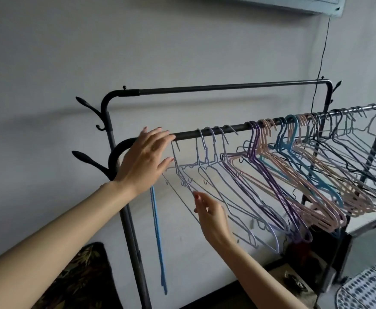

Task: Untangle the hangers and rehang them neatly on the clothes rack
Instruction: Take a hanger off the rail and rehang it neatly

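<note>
Pale lilac wire hangers at the near end of the front rail, hooked on but loosely spaced, shoulders crossing low down near the right hand. Further along, purple hangers, pink hangers, a teal hanger and dark hangers, bunched tight and overlapping toward the far end. Looks well along: seemingly every hanger back on the clothes rack, none loose in view. Still to do, by the look of it: spacing out and straightening. Rear rail bare.

Left hand raised at the rail's near end, fingers spread and open, gripping nothing, fingertips at the bar just beside the first hook. Right hand lower, reaching up from below, thumb and forefinger pinched on a thin wire arm of the nearest lilac hanger. A blue strap dangling from the corner, clear of both hands.
</note>
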